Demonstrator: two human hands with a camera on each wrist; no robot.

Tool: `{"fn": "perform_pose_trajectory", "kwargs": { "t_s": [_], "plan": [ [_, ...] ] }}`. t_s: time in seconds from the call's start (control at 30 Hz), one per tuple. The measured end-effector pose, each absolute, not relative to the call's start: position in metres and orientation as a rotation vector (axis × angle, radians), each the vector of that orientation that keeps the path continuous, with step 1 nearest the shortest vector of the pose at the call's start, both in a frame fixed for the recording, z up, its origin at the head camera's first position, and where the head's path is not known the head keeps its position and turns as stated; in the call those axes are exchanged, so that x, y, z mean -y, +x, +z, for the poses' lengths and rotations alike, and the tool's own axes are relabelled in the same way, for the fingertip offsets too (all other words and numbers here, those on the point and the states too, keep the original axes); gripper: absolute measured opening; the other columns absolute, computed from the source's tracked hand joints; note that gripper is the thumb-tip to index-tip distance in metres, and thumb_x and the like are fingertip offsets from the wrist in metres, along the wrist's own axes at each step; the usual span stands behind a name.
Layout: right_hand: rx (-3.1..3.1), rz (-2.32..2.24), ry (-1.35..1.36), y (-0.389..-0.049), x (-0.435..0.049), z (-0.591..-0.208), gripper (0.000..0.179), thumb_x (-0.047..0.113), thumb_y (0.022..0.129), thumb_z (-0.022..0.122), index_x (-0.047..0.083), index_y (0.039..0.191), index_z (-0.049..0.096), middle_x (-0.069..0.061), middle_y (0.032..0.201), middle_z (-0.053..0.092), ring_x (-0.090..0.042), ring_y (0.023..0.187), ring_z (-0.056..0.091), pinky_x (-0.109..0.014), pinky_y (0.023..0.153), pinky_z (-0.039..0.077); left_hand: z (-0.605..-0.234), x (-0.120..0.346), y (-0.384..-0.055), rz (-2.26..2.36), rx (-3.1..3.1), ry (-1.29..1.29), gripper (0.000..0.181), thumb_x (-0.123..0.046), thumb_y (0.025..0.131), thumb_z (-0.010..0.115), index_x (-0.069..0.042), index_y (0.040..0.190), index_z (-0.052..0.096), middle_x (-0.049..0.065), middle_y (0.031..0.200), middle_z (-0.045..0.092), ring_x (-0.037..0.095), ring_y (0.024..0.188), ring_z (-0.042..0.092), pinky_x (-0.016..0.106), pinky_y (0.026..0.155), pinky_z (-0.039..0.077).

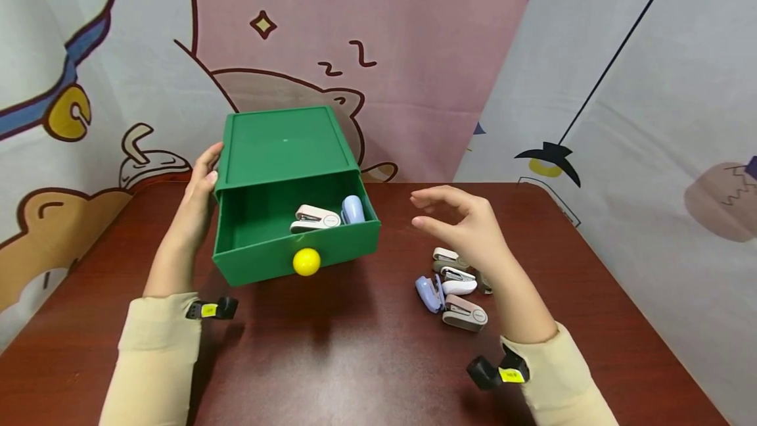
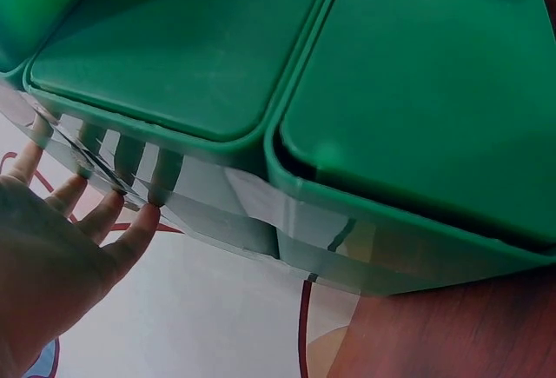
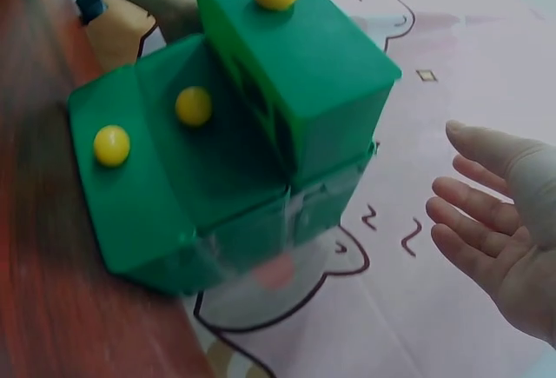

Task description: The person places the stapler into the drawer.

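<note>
A green drawer cabinet [image 1: 286, 143] stands at the left, its top drawer [image 1: 248, 265] pulled out by the yellow knob's side. Inside that drawer lie a pale pink stapler [image 1: 316, 218] and a light blue stapler [image 1: 353, 210]. My left hand [image 1: 198, 192] rests against the cabinet's left side, and in the left wrist view its fingertips touch the clear side wall. Right of the drawer, my right hand [image 1: 464, 222] hovers with nothing in it, thumb and fingers apart. Below it on the table are a blue stapler [image 1: 430, 294], a white stapler [image 1: 458, 284] and a pinkish-grey stapler [image 1: 465, 313].
Another stapler [image 1: 448, 259], cream and grey-brown, lies at the back of the group, and one more [image 1: 483, 283] is partly hidden by the right forearm. Two lower drawers with yellow knobs [image 3: 111, 146] are closed. A patterned curtain [image 1: 414, 51] hangs behind the brown table [image 1: 355, 373].
</note>
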State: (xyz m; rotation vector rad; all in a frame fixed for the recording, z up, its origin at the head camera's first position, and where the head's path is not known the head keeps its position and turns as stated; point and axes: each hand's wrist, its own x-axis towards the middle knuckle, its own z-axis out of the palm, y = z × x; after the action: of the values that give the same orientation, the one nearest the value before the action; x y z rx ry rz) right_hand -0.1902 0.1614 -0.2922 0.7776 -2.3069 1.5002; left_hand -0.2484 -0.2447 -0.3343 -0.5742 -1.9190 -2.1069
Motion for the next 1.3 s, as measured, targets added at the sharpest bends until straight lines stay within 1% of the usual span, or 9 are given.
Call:
{"fn": "perform_pose_trajectory", "kwargs": {
  "t_s": [0.17,0.37,0.57,0.67,0.8,0.9,1.03,1.2,1.3],
  "plan": [
    [2.366,1.448,0.734,-0.191,-0.178,-0.304,0.030,0.012,0.083,0.077,0.010,0.112,0.070,-0.003,0.107,0.068,-0.015,0.091,0.064,-0.027,0.077,0.050,-0.335,0.245,-0.248,-2.105,1.927,-0.567,0.066,-0.037,0.095,0.046,-0.014,0.152,0.021,0.009,0.154,0.015,0.025,0.133,0.022,0.041,0.106,0.016],
    [2.400,1.429,0.708,-0.194,-0.196,-0.318,0.031,0.005,0.082,0.076,0.005,0.113,0.069,-0.003,0.106,0.069,-0.016,0.091,0.065,-0.023,0.075,0.049,-0.335,0.245,-0.248,-2.104,1.916,-0.582,0.066,-0.037,0.095,0.046,-0.013,0.152,0.021,0.009,0.154,0.015,0.025,0.134,0.022,0.040,0.106,0.016],
    [2.465,1.381,0.653,-0.193,-0.211,-0.323,0.034,-0.004,0.081,0.074,-0.003,0.113,0.066,-0.014,0.109,0.066,-0.020,0.093,0.064,-0.021,0.071,0.049,-0.335,0.245,-0.247,-2.117,1.906,-0.570,0.066,-0.037,0.095,0.047,-0.013,0.151,0.021,0.008,0.153,0.015,0.024,0.133,0.022,0.038,0.105,0.017],
    [2.503,1.324,0.633,-0.196,-0.227,-0.332,0.036,0.000,0.081,0.075,0.000,0.115,0.066,-0.011,0.110,0.067,-0.014,0.095,0.063,-0.021,0.075,0.048,-0.335,0.245,-0.247,-2.120,1.907,-0.571,0.066,-0.037,0.095,0.046,-0.013,0.151,0.021,0.008,0.153,0.015,0.025,0.134,0.022,0.038,0.105,0.017],
    [2.566,1.253,0.606,-0.200,-0.248,-0.346,0.038,0.010,0.082,0.077,0.008,0.118,0.067,-0.004,0.112,0.066,-0.006,0.097,0.060,-0.025,0.082,0.045,-0.335,0.245,-0.248,-2.123,1.899,-0.574,0.066,-0.037,0.095,0.046,-0.013,0.151,0.021,0.008,0.153,0.015,0.025,0.133,0.022,0.039,0.106,0.017],
    [2.622,1.210,0.595,-0.201,-0.260,-0.355,0.041,0.016,0.082,0.078,0.010,0.121,0.065,-0.005,0.115,0.065,-0.009,0.100,0.058,-0.035,0.087,0.042,-0.335,0.244,-0.248,-2.127,1.889,-0.578,0.066,-0.037,0.095,0.047,-0.013,0.151,0.021,0.008,0.153,0.016,0.025,0.133,0.023,0.039,0.105,0.017],
    [2.684,1.175,0.602,-0.203,-0.274,-0.368,0.046,0.022,0.081,0.079,0.010,0.123,0.064,-0.006,0.119,0.063,-0.015,0.106,0.055,-0.049,0.091,0.038,-0.336,0.244,-0.248,-2.131,1.882,-0.575,0.067,-0.037,0.095,0.048,-0.012,0.151,0.021,0.008,0.152,0.016,0.026,0.132,0.023,0.034,0.104,0.020],
    [2.716,1.187,0.611,-0.206,-0.289,-0.382,0.050,0.024,0.080,0.080,0.010,0.125,0.062,-0.005,0.122,0.062,-0.019,0.111,0.053,-0.057,0.093,0.035,-0.336,0.244,-0.248,-2.135,1.882,-0.570,0.068,-0.037,0.094,0.048,-0.013,0.151,0.021,0.008,0.152,0.016,0.025,0.132,0.023,0.031,0.103,0.022],
    [2.734,1.196,0.611,-0.206,-0.296,-0.389,0.053,0.024,0.080,0.080,0.008,0.126,0.061,-0.007,0.123,0.061,-0.017,0.111,0.052,-0.057,0.092,0.036,-0.335,0.244,-0.248,-2.139,1.881,-0.570,0.068,-0.037,0.094,0.049,-0.013,0.151,0.021,0.007,0.153,0.016,0.025,0.132,0.023,0.031,0.103,0.023]
  ]
}}
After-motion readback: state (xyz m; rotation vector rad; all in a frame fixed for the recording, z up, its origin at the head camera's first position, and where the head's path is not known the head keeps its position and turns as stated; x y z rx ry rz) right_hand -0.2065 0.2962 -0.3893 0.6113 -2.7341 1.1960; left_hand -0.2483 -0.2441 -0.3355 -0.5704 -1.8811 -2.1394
